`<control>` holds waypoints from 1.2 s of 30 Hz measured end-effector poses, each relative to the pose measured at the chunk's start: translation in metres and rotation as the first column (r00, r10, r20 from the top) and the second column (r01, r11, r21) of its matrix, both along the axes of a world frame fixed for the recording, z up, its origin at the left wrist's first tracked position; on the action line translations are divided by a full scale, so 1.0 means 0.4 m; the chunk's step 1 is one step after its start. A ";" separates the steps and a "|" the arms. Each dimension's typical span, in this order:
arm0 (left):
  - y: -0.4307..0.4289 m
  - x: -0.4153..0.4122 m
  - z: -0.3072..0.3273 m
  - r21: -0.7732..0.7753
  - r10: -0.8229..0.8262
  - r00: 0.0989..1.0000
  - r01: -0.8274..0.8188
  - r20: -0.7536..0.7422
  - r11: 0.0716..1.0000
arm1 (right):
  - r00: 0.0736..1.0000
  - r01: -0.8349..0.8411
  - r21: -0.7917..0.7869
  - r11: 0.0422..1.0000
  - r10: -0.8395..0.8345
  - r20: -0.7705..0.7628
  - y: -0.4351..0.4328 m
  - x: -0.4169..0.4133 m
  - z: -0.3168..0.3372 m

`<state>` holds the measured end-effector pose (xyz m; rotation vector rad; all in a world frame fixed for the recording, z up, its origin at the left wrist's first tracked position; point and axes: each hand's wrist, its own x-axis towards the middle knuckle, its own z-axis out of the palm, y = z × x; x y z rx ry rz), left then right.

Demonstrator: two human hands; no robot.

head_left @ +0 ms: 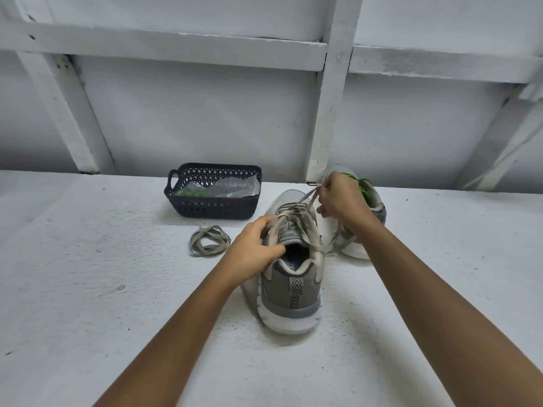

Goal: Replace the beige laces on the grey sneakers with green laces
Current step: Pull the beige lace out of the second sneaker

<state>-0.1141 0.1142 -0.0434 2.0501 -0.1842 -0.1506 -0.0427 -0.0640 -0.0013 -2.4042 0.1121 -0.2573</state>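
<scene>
A grey sneaker (pixel 293 289) stands heel toward me on the white surface, still threaded with a beige lace (pixel 305 204). My left hand (pixel 255 248) grips its collar and tongue on the left side. My right hand (pixel 342 198) pinches a loop of the beige lace and holds it up above the toe. Behind my right hand stands the second grey sneaker (pixel 373 204), with green laces (pixel 363 185) in it, mostly hidden by my wrist. A loose beige lace (pixel 208 240) lies coiled left of the shoes.
A dark blue perforated basket (pixel 214 205) sits behind the coiled lace and holds a clear plastic bag (pixel 232 188) with green laces (pixel 192 193) inside. A white wall with beams (pixel 332 113) rises directly behind the shoes.
</scene>
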 end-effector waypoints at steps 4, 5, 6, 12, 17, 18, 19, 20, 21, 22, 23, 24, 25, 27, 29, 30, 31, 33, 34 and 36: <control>-0.001 -0.002 0.002 0.007 0.001 1.000 -0.001 0.004 1.000 | 0.975 -0.112 -0.078 0.991 0.094 -0.199 0.010 -0.027 -0.003; -0.001 -0.003 0.003 0.007 0.003 1.000 -0.003 0.004 1.000 | 0.973 -0.134 -0.081 0.988 0.115 -0.201 0.013 -0.029 -0.008; -0.002 -0.003 0.004 0.004 0.007 1.000 -0.007 0.004 1.000 | 0.974 -0.143 -0.077 0.987 0.127 -0.188 0.016 -0.029 -0.013; -0.001 -0.003 0.001 0.014 0.011 1.000 -0.011 0.003 1.000 | 0.995 0.003 0.305 0.952 0.029 -0.100 0.006 -0.014 -0.007; -0.003 -0.004 0.004 0.023 0.021 1.000 -0.021 -0.001 1.000 | 0.996 0.044 0.323 0.945 -0.016 -0.090 0.005 -0.017 -0.007; -0.002 -0.004 0.003 0.019 0.020 1.000 -0.020 -0.001 1.000 | 0.991 0.008 0.270 0.963 0.028 -0.130 0.009 -0.023 -0.013; -0.003 -0.004 0.003 0.014 0.018 1.000 -0.018 -0.001 1.000 | 0.985 -0.035 0.167 0.985 0.062 -0.160 0.011 -0.030 -0.017; -0.003 -0.005 0.003 0.009 0.018 1.000 -0.018 0.003 1.000 | 0.982 -0.065 0.069 0.996 0.076 -0.172 0.013 -0.034 -0.021; -0.002 -0.005 0.004 0.005 0.021 1.000 -0.021 0.005 1.000 | 0.983 -0.067 0.023 0.998 0.070 -0.168 0.017 -0.035 -0.023; -0.002 -0.005 0.003 0.001 0.025 1.000 -0.025 0.006 1.000 | 0.984 -0.059 0.034 0.998 0.064 -0.164 0.018 -0.033 -0.024; -0.002 -0.004 0.002 -0.004 0.028 1.000 -0.028 0.006 1.000 | 0.984 -0.047 0.114 0.992 0.065 -0.167 0.017 -0.029 -0.023; -0.002 -0.003 0.001 -0.010 0.030 1.000 -0.030 0.008 0.999 | 0.983 -0.022 0.229 0.973 0.063 -0.174 0.015 -0.023 -0.020; -0.001 -0.002 -0.001 -0.012 0.032 0.999 -0.032 0.010 0.999 | 0.983 0.014 0.344 0.939 0.050 -0.178 0.010 -0.017 -0.012; 0.000 -0.001 -0.003 -0.009 0.031 0.999 -0.031 0.021 0.999 | 0.986 0.106 0.508 0.855 -0.025 -0.163 -0.004 -0.003 0.009; 0.000 0.000 -0.005 -0.010 0.032 0.999 -0.032 0.028 0.999 | 0.983 0.180 0.603 0.777 -0.129 -0.129 -0.019 0.008 0.026; 0.001 0.001 -0.006 -0.008 0.033 0.999 -0.033 0.028 0.999 | 0.981 0.192 0.629 0.753 -0.144 -0.126 -0.021 0.009 0.030; 0.001 0.001 -0.006 -0.003 0.034 0.999 -0.034 0.027 0.999 | 0.982 0.185 0.638 0.747 -0.124 -0.139 -0.020 0.007 0.029; 0.002 0.003 -0.006 0.009 0.033 0.999 -0.033 0.028 0.999 | 0.978 0.126 0.593 0.795 0.002 -0.211 -0.012 -0.007 0.016; 0.002 0.003 -0.007 0.012 0.033 0.999 -0.033 0.029 0.999 | 0.964 0.087 0.538 0.839 0.065 -0.258 -0.007 -0.014 0.006; 0.002 0.004 -0.008 0.014 0.033 0.999 -0.034 0.028 0.999 | 0.946 -0.004 0.367 0.930 0.122 -0.301 0.002 -0.024 -0.015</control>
